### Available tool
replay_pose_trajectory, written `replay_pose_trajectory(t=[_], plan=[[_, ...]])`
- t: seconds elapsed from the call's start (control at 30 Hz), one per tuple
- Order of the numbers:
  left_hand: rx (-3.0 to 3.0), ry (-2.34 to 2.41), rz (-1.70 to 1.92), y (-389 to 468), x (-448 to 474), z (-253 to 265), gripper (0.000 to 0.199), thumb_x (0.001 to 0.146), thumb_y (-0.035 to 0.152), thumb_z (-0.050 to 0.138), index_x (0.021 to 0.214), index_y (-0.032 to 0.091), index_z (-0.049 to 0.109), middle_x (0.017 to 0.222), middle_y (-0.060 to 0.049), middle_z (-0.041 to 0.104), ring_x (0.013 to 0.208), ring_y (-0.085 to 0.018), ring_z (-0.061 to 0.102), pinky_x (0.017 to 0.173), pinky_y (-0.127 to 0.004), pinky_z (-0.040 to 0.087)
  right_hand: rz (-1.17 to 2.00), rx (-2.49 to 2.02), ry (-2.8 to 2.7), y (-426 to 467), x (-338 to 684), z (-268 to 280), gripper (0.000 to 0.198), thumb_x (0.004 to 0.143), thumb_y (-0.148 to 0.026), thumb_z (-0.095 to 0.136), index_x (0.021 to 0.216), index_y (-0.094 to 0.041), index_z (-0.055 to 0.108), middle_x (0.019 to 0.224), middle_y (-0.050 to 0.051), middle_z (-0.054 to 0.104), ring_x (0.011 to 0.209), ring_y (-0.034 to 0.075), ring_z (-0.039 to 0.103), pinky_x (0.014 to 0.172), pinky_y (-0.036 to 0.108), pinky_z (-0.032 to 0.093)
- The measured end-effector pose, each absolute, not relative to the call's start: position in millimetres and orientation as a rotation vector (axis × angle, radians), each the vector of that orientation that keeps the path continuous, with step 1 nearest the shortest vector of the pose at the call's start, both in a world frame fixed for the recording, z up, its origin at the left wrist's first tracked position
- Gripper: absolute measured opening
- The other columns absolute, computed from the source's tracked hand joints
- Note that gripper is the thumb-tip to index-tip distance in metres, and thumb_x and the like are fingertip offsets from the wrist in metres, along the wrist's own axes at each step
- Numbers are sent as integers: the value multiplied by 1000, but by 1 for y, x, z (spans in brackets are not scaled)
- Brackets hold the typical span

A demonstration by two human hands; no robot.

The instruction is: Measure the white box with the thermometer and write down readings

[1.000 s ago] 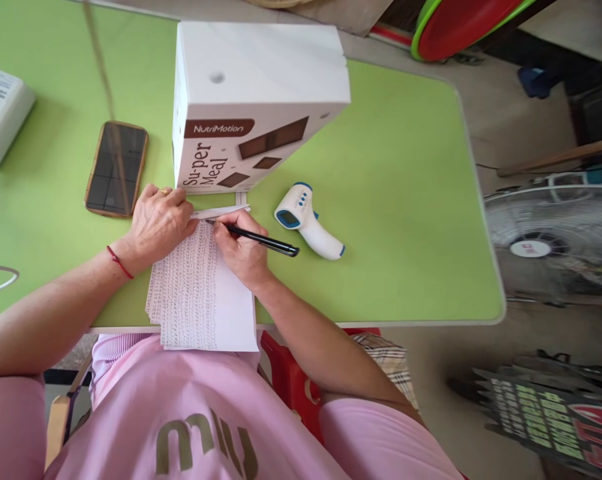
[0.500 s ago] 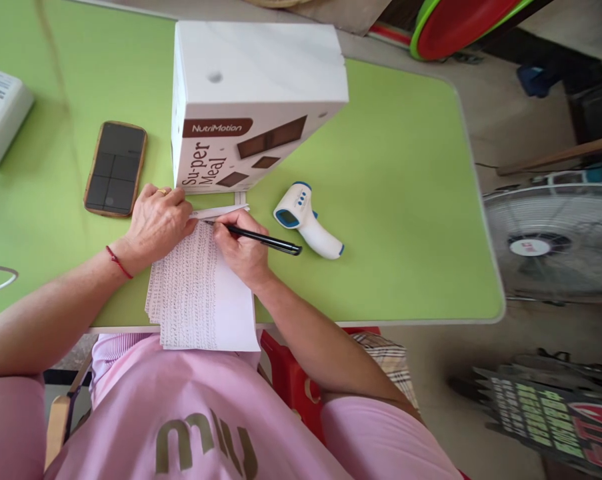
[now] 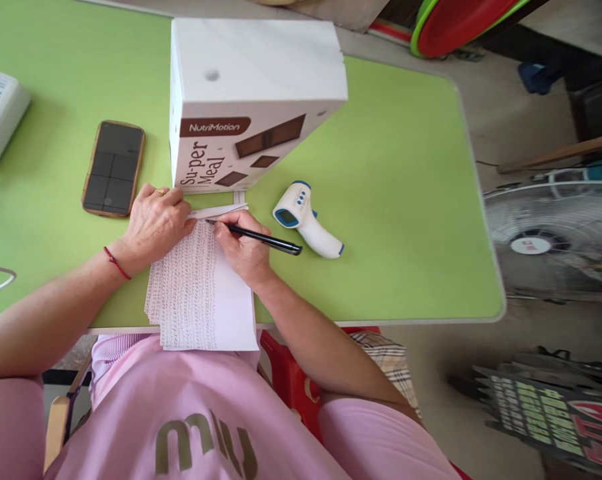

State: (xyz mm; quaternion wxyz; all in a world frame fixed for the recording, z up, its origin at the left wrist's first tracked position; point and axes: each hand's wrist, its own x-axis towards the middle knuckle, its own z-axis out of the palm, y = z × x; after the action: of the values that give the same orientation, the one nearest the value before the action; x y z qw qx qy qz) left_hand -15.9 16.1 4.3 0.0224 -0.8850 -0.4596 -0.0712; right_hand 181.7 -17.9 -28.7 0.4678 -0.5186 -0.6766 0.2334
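Note:
My right hand [image 3: 244, 248] is closed round a black pen [image 3: 265, 238], its tip on the upper part of a sheet of paper [image 3: 235, 313]. Rows of small handwriting fill the sheet's left and middle; its right part is blank. The paper's lower end hangs over the table edge, with more written sheets showing beneath on the left. Fingers curled, my left hand [image 3: 158, 223] presses on the paper's top left corner, by a folded-up strip along the top. Its fingertips are partly hidden. A red string bracelet [image 3: 117, 262] circles that wrist.
A tall white NutriMotion box [image 3: 261, 63] stands just beyond the paper. Left of it lies a phone [image 3: 113, 168]; to the right, a white infrared thermometer [image 3: 308, 220]. A white device [image 3: 1, 117] sits far left on the green table [image 3: 405, 200]. Beyond the right edge is a fan [image 3: 545, 243].
The pen tip has shifted very slightly on the paper, and the view has moved a little. Both hands otherwise keep their places.

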Motion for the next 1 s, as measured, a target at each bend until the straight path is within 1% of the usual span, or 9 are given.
replay_pose_trajectory(t=[0.27,0.4,0.6,0.8,1.0], plan=[[-2743,-1386,-239,17,-18,3,23,100,31,65,86,15,73,88,-10,72,84,-27,67,76,-42,40,567,-1312,-1677,-18,182,-28,15,92,-34,57,83,-23,63,69,-1,66,60,14,55,62,30,51],[-2760,-1409,-238,17,-18,3,22,100,30,65,86,15,73,89,-11,72,85,-29,68,76,-43,40,586,-1303,-1675,-18,181,-28,13,92,-32,57,84,-23,62,70,-1,65,61,14,55,63,30,51],[-2817,-1514,-259,16,-17,6,22,100,27,61,86,14,72,92,-13,72,88,-30,69,81,-45,43,610,-1276,-1662,-19,182,-29,9,90,-28,58,83,-23,60,66,-3,60,59,13,51,62,30,49],[-2772,-1420,-299,17,-19,3,24,99,29,60,83,17,71,89,-12,72,83,-30,69,77,-45,43,625,-1384,-1681,-20,185,-29,16,93,-36,57,84,-23,63,72,0,64,64,15,54,66,31,52],[-2788,-1450,-311,17,-17,4,23,99,28,61,82,16,70,90,-13,73,85,-32,71,77,-46,43,651,-1401,-1704,-19,185,-30,16,93,-36,58,86,-23,64,71,-1,64,63,14,54,66,31,53]])
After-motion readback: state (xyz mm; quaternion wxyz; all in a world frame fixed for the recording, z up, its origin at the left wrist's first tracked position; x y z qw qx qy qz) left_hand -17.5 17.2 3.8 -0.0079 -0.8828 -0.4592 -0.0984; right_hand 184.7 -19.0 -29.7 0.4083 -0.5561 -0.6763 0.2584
